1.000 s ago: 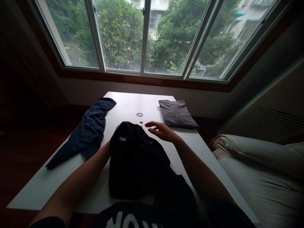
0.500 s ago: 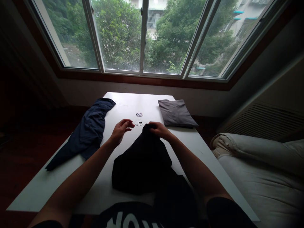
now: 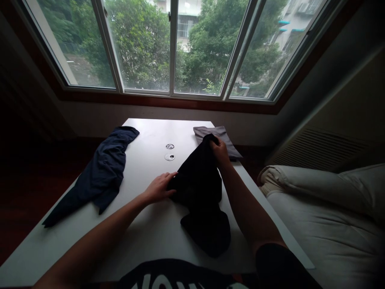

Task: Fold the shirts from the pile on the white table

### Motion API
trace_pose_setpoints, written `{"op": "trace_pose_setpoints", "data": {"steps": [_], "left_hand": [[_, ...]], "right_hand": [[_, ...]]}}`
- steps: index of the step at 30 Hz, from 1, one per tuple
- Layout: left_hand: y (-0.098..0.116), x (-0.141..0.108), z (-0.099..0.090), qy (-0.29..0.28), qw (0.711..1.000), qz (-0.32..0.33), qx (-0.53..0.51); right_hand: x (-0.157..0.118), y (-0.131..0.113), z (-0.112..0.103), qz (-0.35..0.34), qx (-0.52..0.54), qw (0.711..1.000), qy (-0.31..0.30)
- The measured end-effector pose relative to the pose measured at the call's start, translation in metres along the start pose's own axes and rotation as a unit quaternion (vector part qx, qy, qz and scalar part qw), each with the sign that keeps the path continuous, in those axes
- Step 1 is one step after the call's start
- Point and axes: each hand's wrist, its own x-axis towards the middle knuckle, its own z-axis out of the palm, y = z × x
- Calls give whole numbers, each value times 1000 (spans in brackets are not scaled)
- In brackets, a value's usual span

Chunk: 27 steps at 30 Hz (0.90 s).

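Note:
A black garment (image 3: 197, 180) is partly lifted over the white table (image 3: 144, 148), with its lower end bunched on the tabletop nearer to me. It is too dark to tell what kind of clothing it is. My right hand (image 3: 220, 151) pinches its top end, raised in front of the folded grey cloth. At the garment's left edge, my left hand (image 3: 160, 187) touches the fabric with fingers stretched and thumb apart. A crumpled dark blue garment (image 3: 105, 168) lies along the table's left side. The folded grey cloth (image 3: 231, 144) lies at the far right, partly hidden by the black garment and my right hand.
Two small round fittings (image 3: 170, 157) sit in the tabletop's middle. A pale padded cushion or bedding (image 3: 325, 208) stands close to the table's right side. Beyond the far edge are a wall and a window (image 3: 198, 52).
My right hand has carried the black garment's top end away from me and to the right. My left hand, apart from the cloth before, has come down to its left edge.

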Motion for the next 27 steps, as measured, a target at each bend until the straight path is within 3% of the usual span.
{"op": "trace_pose_setpoints", "data": {"steps": [3, 7, 10, 12, 15, 17, 21, 27], "left_hand": [[8, 1, 16, 66, 996, -10, 64], [1, 11, -4, 173, 980, -43, -84], [-21, 19, -31, 235, 931, -147, -235], [-40, 20, -42, 194, 912, -228, -279], [-64, 18, -50, 96, 935, -280, -198], [-75, 17, -53, 72, 958, -258, -101], [-92, 16, -63, 119, 966, -231, -1], [-96, 14, -92, 258, 924, -269, 81]], "right_hand": [[-9, -21, -8, -62, -36, 997, -26], [-10, -36, -29, -136, -104, 985, 10], [4, -9, -39, -102, -164, 980, 45], [13, 25, -39, -24, -242, 970, -20], [18, 71, -31, 67, -329, 915, -223], [16, 88, -27, 85, -340, 891, -288], [14, 86, -31, 66, -281, 920, -265], [15, 55, -40, 148, -75, 953, -255]]}}
